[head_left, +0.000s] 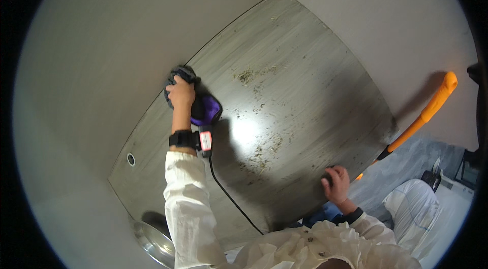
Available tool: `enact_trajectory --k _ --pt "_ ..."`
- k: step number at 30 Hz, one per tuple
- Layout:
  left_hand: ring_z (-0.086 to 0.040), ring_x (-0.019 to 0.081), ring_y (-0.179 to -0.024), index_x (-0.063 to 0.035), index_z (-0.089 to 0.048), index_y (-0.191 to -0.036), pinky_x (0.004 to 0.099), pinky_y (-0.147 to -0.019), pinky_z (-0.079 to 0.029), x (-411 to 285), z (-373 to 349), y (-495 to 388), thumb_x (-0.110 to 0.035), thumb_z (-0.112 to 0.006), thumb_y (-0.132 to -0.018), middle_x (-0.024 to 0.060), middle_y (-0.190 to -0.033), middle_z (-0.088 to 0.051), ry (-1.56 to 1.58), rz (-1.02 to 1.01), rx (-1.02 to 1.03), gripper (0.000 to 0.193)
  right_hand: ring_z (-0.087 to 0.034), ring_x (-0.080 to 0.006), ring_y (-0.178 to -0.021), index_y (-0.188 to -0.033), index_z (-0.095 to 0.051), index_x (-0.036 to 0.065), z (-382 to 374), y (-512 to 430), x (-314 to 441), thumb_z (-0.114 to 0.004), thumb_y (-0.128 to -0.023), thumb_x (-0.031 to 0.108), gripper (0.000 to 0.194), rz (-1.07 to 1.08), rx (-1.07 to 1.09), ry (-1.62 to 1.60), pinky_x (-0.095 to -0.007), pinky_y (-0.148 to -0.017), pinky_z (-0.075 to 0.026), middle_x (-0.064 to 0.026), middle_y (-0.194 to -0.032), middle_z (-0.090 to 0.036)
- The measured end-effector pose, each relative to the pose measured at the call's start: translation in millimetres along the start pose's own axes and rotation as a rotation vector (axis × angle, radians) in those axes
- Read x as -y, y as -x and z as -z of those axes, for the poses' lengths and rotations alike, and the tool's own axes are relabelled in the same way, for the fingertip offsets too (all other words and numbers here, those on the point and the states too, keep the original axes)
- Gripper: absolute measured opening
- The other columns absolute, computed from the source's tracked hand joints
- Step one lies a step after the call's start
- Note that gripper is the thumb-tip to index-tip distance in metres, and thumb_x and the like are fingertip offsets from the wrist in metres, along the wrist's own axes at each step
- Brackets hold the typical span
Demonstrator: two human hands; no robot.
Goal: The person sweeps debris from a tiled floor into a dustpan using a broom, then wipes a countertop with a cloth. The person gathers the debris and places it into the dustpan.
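Note:
My left hand (pixel 182 92) grips a bunched dark grey cloth (pixel 184 73) at the seam where the grey wood-grain surface (pixel 312 74) meets the left wall. Just right of that wrist is a purple and black object (pixel 207 110), partly hidden by the hand; what it is I cannot tell. A black device with a label (pixel 206 141) and a black cable (pixel 232 200) sits beside my wrist strap. My right hand (pixel 337 184) hovers at or rests on the front edge, fingers apart and slightly curled, holding nothing. Dry plant bits and dark crumbs (pixel 246 75) lie scattered over the middle.
Plain walls (pixel 126 28) enclose the surface and meet at a far corner. A steel bowl (pixel 155 244) stands at lower left, near a round grommet hole (pixel 131 159). An orange handle (pixel 431 110) leans at right. White bundled material (pixel 413 204) lies below it.

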State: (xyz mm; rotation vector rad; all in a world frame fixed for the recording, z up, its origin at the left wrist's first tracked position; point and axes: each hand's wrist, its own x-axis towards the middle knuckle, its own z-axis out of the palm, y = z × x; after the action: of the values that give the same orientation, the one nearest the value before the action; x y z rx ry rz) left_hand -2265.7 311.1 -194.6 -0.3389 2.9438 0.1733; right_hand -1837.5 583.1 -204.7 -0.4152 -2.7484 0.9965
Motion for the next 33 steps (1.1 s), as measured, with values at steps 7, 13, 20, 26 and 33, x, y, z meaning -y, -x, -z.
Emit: enact_trajectory --k 7,13,20,26,33 --pt "-0.043 0.0384 -0.110 0.0078 -0.039 -0.117 0.0410 -0.085 -0.043 -110 -4 -20 -0.038 -0.057 -0.078 0.0227 -0.115 -0.048 -0.120 0.015 0.095 0.063 -0.054 -0.0310 -0.079 -0.094 -0.056 0.004 41 -14 -21 -0.059 -0.072 0.007 0.023 -0.090 0.261 -0.405 -0.0357 -0.069 -0.045 -0.0143 -0.090 -0.055" --pt "-0.044 0.0376 -0.108 0.0025 -0.046 -0.112 0.0429 -0.082 -0.045 -198 -11 -12 -0.023 -0.046 -0.084 0.0223 -0.119 -0.042 0.010 -0.042 0.019 0.038 -0.055 -0.0310 -0.080 -0.093 -0.056 0.003 64 -37 -60 -0.059 -0.070 0.004 0.023 0.098 0.110 -0.166 -0.0358 -0.068 -0.045 -0.0144 -0.089 -0.056" --pt "-0.053 0.0313 -0.100 -0.0265 -0.054 -0.113 0.0398 -0.082 -0.046 -264 -5 38 -0.012 -0.052 -0.076 0.0111 -0.112 -0.050 0.057 -0.668 0.005 0.040 -0.053 -0.0305 -0.077 -0.093 -0.057 0.004 48 -43 -69 -0.064 -0.067 0.008 0.028 0.116 0.071 0.005 -0.0364 -0.065 -0.044 -0.0137 -0.086 -0.055" --pt "-0.055 0.0325 -0.095 -0.0206 -0.051 -0.114 0.0413 -0.077 -0.046 -225 27 29 -0.009 -0.057 -0.068 0.0143 -0.108 -0.052 0.167 -0.435 -0.258 0.047 -0.053 -0.0294 -0.076 -0.093 -0.058 0.007 48 -42 -72 -0.066 -0.066 0.013 0.029 0.088 0.118 0.019 -0.0363 -0.064 -0.044 -0.0106 -0.085 -0.055" --pt "-0.052 0.0377 -0.088 -0.0012 -0.044 -0.105 0.0374 -0.070 -0.050 -275 -36 -7 -0.013 -0.057 -0.073 0.0242 -0.101 -0.042 0.031 -0.277 -0.248 0.037 -0.054 -0.0277 -0.072 -0.092 -0.059 0.007 50 -46 -70 -0.068 -0.067 0.019 0.029 0.104 0.137 0.023 -0.0353 -0.060 -0.045 -0.0100 -0.083 -0.056"
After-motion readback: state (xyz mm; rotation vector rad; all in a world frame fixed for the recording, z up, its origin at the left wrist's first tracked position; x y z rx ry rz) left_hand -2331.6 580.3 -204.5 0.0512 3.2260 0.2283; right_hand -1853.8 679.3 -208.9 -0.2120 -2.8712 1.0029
